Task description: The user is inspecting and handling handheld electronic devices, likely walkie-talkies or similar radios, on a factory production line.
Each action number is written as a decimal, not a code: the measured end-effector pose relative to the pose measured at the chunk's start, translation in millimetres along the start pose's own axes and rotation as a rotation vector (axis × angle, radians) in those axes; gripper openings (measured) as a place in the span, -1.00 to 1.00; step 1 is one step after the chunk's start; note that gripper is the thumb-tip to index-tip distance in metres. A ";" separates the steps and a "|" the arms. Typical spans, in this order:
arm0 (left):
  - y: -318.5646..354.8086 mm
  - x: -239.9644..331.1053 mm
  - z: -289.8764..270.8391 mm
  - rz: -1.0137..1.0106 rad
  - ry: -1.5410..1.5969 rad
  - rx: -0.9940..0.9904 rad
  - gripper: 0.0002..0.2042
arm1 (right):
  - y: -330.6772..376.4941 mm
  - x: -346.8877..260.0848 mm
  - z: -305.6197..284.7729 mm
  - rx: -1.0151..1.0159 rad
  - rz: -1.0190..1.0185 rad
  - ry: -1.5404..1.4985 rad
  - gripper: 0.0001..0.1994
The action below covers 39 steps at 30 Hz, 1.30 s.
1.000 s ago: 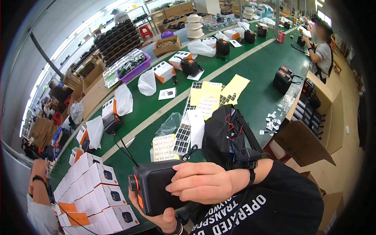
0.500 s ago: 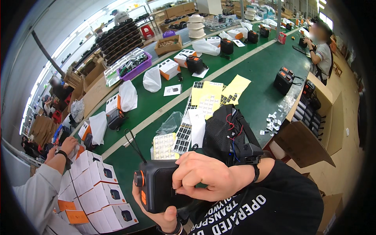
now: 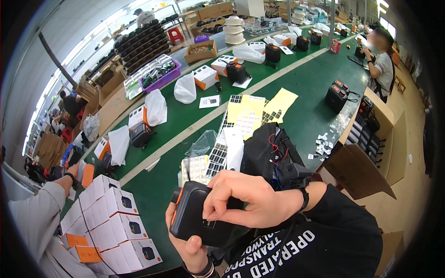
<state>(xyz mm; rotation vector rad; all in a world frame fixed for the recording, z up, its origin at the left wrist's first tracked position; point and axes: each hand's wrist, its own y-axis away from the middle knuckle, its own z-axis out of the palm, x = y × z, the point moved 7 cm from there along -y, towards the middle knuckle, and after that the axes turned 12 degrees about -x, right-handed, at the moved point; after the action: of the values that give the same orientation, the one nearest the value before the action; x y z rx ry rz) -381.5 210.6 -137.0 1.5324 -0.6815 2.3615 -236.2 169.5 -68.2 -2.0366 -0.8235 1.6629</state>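
Note:
In my left hand (image 3: 192, 252) rests a black boxy device (image 3: 187, 220) with orange parts on its edge, resembling a portable speaker. The fingers wrap its left side and the thumb lies along its lower edge. My right hand (image 3: 241, 197) is closed in a pinch against the device's broad face. Its thumb and forefinger tips touch a small black label (image 3: 210, 223) with pale marks. Behind the device lie a sheet of pale round stickers (image 3: 197, 167), a sheet of black labels (image 3: 217, 162) and a black mesh bag (image 3: 259, 150) with red and blue wires.
Left, white printed cartons (image 3: 104, 208) stand stacked beside another person's grey sleeve (image 3: 34, 213). Along the green table (image 3: 181, 132) sit similar devices, boxes and white pouches. An open cardboard box (image 3: 366, 171) of black units is at the right, near scattered white slips (image 3: 323, 144).
The device has tilted and moved slightly right and down in my hands. Boxes and pouches along the far side have shifted a little right. The neighbour's hand has moved by the orange box part.

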 end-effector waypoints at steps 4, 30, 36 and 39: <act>0.7 -6.4 -3.0 -0.085 0.095 -0.031 -0.11 | -3.8 4.3 0.6 -0.070 0.125 -0.105 -0.80; 3.6 -11.4 -12.9 -0.091 0.155 -0.047 -0.17 | -9.9 2.4 12.2 -0.012 0.122 0.011 -0.87; 6.1 -11.3 -16.1 -0.113 0.152 -0.032 -0.14 | -5.1 -5.4 18.0 -0.002 -0.040 0.238 -0.85; 6.8 -8.1 -16.3 -0.059 0.171 -0.022 -0.15 | 1.2 -12.1 26.6 0.016 -0.151 0.393 -0.81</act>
<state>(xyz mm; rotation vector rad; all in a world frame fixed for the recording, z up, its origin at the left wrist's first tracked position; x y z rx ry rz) -394.1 213.4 -151.7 1.3044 -0.6121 2.3981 -263.3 158.9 -65.8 -2.1325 -0.7956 1.1331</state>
